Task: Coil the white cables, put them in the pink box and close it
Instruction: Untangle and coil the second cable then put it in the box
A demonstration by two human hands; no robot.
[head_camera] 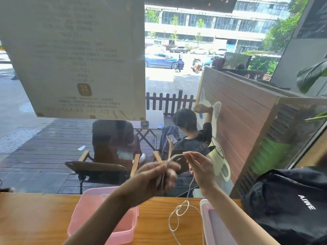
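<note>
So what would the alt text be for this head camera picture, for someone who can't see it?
Two bare hands, left hand and right hand, wind a white cable above a wooden table. An open pink box sits below, its lid lying to the right beside a black backpack.

A café-like window seat: a long wooden counter (44,209) faces a glass pane bearing a printed paper notice (79,55), overlooking outdoor deck chairs (99,167).

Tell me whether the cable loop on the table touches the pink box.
Apart. The head view shows bare wood between the cable loop and the pink box.
</note>
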